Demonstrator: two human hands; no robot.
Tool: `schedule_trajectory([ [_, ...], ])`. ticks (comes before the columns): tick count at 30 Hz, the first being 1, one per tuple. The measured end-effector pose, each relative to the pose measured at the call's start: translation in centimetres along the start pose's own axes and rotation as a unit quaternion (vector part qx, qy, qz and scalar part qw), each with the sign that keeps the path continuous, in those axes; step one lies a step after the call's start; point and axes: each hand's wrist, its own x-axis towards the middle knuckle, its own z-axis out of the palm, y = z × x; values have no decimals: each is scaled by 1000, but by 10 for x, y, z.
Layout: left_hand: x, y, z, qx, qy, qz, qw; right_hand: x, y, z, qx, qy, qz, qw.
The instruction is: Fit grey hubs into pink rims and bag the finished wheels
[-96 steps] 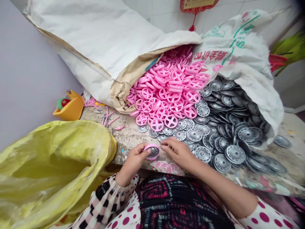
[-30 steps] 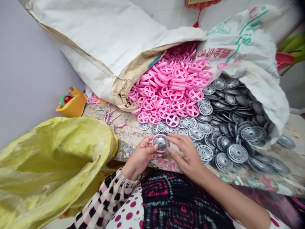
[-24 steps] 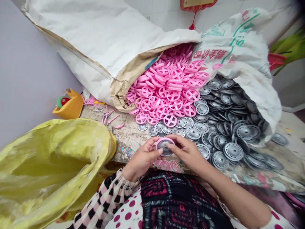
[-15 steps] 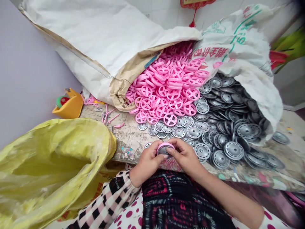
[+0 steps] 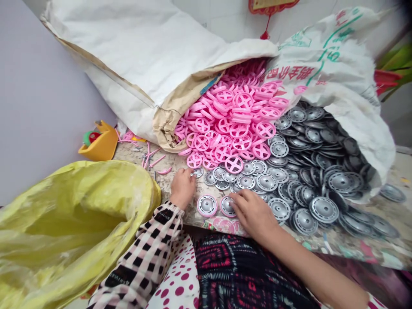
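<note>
Left hand (image 5: pixel 182 188) covers most of a silver wheel (image 5: pixel 197 172), upper middle of the bench; grip can't be confirmed. Right hand (image 5: pixel 252 214) overlaps the edge of a pink-rimmed wheel (image 5: pixel 227 206), probably touching. Yellow plastic sack (image 5: pixel 64 223) cut off at lower left. Red wall hanging (image 5: pixel 273 3) cut off at top. Plant (image 5: pixel 394 75) cut off at right. Small bits (image 5: pixel 148 158) left of centre too small to identify. Orange holder (image 5: pixel 99 146) hides most of its contents.

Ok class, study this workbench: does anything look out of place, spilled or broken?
Yes. A lone silver slotted disc lies on the bench top at far right, apart from the heap spilling from the woven sack. Left of the pink wheels, loose pink plastic scraps lie scattered, apparently offcuts or broken pieces.
</note>
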Motion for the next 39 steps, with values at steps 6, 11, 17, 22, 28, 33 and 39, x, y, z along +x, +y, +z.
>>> schedule_trajectory([
  [6,17,-1,10,26,53,-2,998,7,2,-1,25,-1,-28,999],
  [11,26,-9,11,41,23,18,999,7,-1,3,66,5,-39,997],
  [17,1,-17,2,-16,73,22,997,20,0,-1,77,-5,-53,996],
  [22,-25,-30,11,-159,136,-59,976,70,-12,0,-1,-23,-118,993],
  [28,-25,-40,17,-214,141,-96,962,145,-37,24,-80,-106,-155,979],
  [33,-24,-40,15,-248,141,-92,954,170,-41,42,-70,-134,-187,971],
  [39,-25,-38,13,-304,143,-95,937,176,-36,41,-18,-140,-171,975],
])
